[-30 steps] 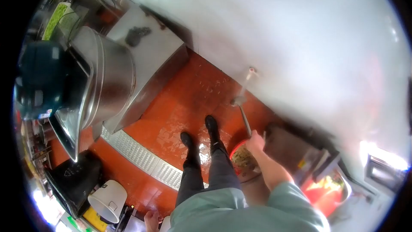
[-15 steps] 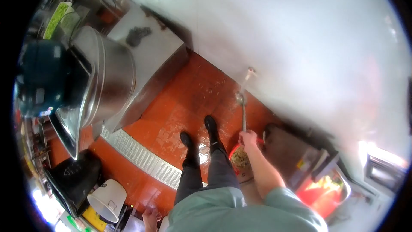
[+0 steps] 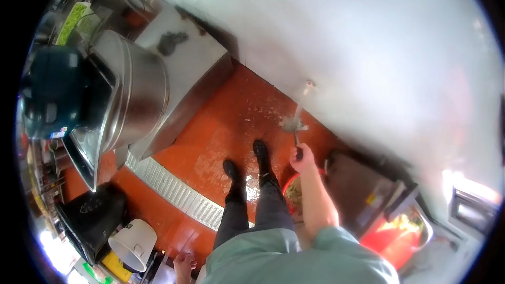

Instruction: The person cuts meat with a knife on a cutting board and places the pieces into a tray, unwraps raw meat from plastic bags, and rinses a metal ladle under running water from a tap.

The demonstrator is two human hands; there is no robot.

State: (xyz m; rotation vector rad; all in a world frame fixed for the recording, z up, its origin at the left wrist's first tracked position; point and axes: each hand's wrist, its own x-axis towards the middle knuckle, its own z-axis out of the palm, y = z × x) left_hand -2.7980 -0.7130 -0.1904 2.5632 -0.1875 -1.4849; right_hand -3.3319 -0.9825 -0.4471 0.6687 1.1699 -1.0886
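Observation:
My right hand (image 3: pixel 301 159) is closed around the dark grip of a ladle (image 3: pixel 297 140). The ladle's head sits in a stream of water (image 3: pixel 300 110) and is blurred by splashes. That water runs from a tap (image 3: pixel 310 83) on the white wall. Below my right forearm stands a red bucket (image 3: pixel 289 183), partly hidden by the arm, with greenish-brown bits inside. At the lower left my left hand (image 3: pixel 184 263) hangs low, its fingers loosely curled and apart, with nothing visible in it.
Left of me, a large metal vessel (image 3: pixel 139 92) stands beside a steel counter (image 3: pixel 192 47). A drain grating (image 3: pixel 168 189) crosses the wet red floor (image 3: pixel 210 142). A white bucket (image 3: pixel 132 243) and a black bin (image 3: pixel 92 218) stand lower left; another red container (image 3: pixel 386 244) is at right.
My right hand has moved slightly up toward the tap with the ladle. Water now splashes widely off the ladle's head. My left hand has barely moved.

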